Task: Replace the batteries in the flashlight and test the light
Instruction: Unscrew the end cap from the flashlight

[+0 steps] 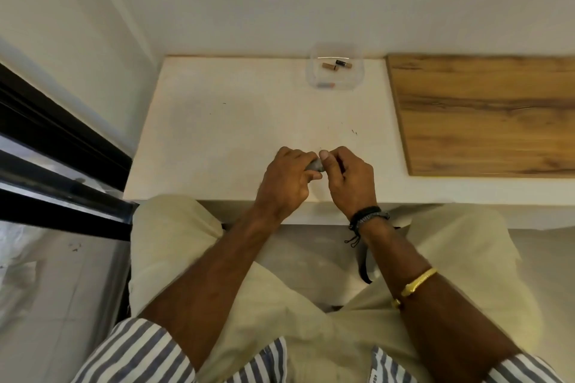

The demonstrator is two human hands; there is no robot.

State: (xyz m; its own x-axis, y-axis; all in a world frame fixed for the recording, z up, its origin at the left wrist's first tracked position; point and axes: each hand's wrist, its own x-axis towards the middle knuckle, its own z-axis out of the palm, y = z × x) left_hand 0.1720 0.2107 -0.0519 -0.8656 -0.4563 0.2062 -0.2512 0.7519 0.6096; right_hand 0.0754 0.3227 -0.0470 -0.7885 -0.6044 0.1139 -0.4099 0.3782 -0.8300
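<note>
Flashlight (315,166): gripped in curled fingers of left hand (287,179), just above near edge of table (233,121). Only a short grey end visible between the two hands.

Long axis: judged left-right, exposed end pointing toward right hand (350,177).

Right hand: fingers curled, thumb and forefinger pinching that exposed end, touching it directly.

Probable step: loosening the end cap. Brace with left, twist with right. Cap on or off: not determinable, body mostly hidden.

Batteries (337,65): lying in clear container (314,79) at far edge, well apart from both hands, slightly right. Reach with right hand, the nearer one.
</note>
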